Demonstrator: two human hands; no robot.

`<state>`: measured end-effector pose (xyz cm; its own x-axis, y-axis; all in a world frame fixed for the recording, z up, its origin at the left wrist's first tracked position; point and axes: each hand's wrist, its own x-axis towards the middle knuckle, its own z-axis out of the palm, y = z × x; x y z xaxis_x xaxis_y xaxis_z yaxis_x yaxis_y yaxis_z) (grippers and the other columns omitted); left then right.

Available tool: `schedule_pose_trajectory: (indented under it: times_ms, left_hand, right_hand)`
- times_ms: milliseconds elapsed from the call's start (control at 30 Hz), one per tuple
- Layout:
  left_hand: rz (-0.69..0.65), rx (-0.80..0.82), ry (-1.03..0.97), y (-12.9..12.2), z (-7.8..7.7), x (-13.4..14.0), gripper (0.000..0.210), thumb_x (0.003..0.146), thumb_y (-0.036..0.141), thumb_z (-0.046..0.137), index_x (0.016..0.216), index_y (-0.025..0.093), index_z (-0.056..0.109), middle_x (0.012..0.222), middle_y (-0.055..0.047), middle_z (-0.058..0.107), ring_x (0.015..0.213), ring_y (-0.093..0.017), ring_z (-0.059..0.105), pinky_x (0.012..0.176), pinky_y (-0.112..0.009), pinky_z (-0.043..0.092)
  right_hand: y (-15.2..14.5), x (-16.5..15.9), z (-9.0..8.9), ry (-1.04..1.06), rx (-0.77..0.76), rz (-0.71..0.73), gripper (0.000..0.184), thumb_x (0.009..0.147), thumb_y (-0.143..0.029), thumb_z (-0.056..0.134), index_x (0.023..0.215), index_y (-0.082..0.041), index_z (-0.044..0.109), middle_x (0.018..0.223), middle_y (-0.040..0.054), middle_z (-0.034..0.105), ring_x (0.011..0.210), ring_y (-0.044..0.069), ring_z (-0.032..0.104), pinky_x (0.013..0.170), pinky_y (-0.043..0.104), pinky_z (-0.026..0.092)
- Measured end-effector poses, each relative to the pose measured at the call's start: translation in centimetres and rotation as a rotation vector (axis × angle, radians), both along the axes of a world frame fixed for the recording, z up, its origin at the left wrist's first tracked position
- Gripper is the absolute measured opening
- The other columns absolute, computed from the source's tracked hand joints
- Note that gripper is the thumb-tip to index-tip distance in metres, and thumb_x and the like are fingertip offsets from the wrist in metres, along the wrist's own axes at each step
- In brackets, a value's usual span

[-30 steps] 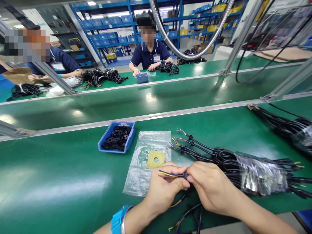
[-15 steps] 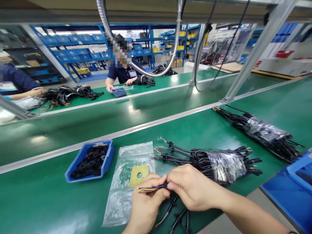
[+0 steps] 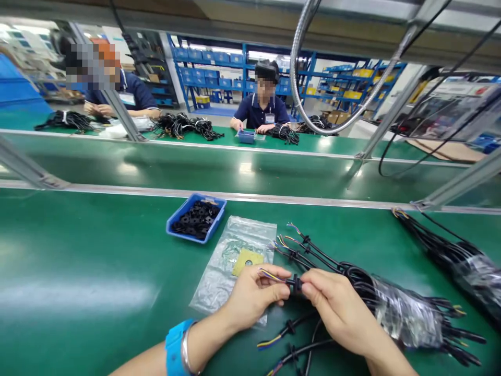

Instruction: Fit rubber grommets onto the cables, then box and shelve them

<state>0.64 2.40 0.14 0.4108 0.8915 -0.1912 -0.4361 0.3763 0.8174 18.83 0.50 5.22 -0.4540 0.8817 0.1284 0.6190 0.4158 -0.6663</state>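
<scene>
My left hand [image 3: 254, 293] pinches the end of a black cable [image 3: 288, 282], with thin coloured wires [image 3: 269, 274] sticking out over the fingers. Pressed against a black rubber grommet [image 3: 296, 283] on that cable are the thumb and fingertips of my right hand [image 3: 342, 300]. Below my hands lie cable ends with similar grommets [image 3: 290, 327]. A bundle of black cables [image 3: 354, 274], wrapped in clear plastic, rests behind and to the right of my right hand. Behind my left hand, a clear plastic bag [image 3: 219, 277] has a yellow square piece with a round hole [image 3: 246, 260] on it.
A blue bin [image 3: 171, 230] of small black parts stands left of the bag. Another cable bundle [image 3: 442, 243] lies at the right. A metal rail [image 3: 254, 198] crosses behind the green bench. Two people [image 3: 263, 107] sit opposite; a flexible metal hose [image 3: 295, 68] hangs overhead.
The view has swung left, so the bench things appear farther right. My left fingers have shifted off the grommet toward the wire end, leaving the grommet more visible at my right fingertips.
</scene>
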Motion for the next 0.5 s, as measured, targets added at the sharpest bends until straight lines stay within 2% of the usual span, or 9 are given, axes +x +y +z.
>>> schedule_pose_trajectory:
  times_ms: [133, 267, 333, 400, 500]
  left_hand:
    - [-0.002, 0.047, 0.046, -0.1, 0.4, 0.0, 0.023, 0.063, 0.025, 0.08, 0.081, 0.013, 0.072, 0.06, -0.001, 0.069, 0.053, -0.009, 0.06, 0.053, -0.019, 0.051]
    - [0.009, 0.092, 0.174, -0.3, 0.9, 0.0, 0.016, 0.067, 0.021, 0.073, 0.081, 0.013, 0.071, 0.062, -0.001, 0.067, 0.054, -0.009, 0.06, 0.054, -0.021, 0.051]
    - [0.064, 0.24, 0.295, -0.4, 1.0, 0.1, 0.012, 0.067, 0.017, 0.069, 0.078, 0.014, 0.071, 0.066, -0.002, 0.068, 0.057, -0.011, 0.061, 0.055, -0.022, 0.05]
    - [0.154, 0.461, 0.415, -0.6, 1.1, 0.2, 0.01, 0.067, 0.013, 0.066, 0.076, 0.014, 0.072, 0.07, -0.004, 0.069, 0.062, -0.012, 0.062, 0.059, -0.023, 0.05]
    - [0.259, 0.715, 0.501, -0.8, 1.1, 0.4, 0.012, 0.067, 0.01, 0.065, 0.076, 0.013, 0.071, 0.071, -0.005, 0.069, 0.066, -0.012, 0.063, 0.063, -0.023, 0.051]
  right_hand:
    - [0.1, 0.0, -0.1, -0.023, -0.026, 0.011, 0.028, 0.098, -0.026, 0.036, 0.08, -0.019, 0.055, 0.072, 0.0007, 0.055, 0.067, 0.013, 0.05, 0.062, 0.025, 0.035]
    - [0.2, 0.0, 0.0, -0.044, -0.02, 0.039, 0.026, 0.098, -0.025, 0.037, 0.08, -0.019, 0.055, 0.071, 0.0002, 0.055, 0.067, 0.012, 0.05, 0.063, 0.024, 0.035]
    - [0.2, 0.1, 0.1, -0.045, -0.016, 0.066, 0.027, 0.098, -0.025, 0.037, 0.076, -0.019, 0.052, 0.067, -0.0016, 0.052, 0.063, 0.011, 0.048, 0.06, 0.022, 0.033]
    - [0.2, 0.2, 0.3, -0.037, -0.026, 0.089, 0.028, 0.098, -0.025, 0.038, 0.073, -0.018, 0.049, 0.064, -0.0031, 0.048, 0.059, 0.009, 0.045, 0.057, 0.021, 0.032]
    - [0.3, 0.3, 0.6, -0.021, -0.054, 0.096, 0.028, 0.098, -0.026, 0.039, 0.073, -0.018, 0.049, 0.062, -0.0041, 0.047, 0.056, 0.008, 0.043, 0.055, 0.021, 0.03]
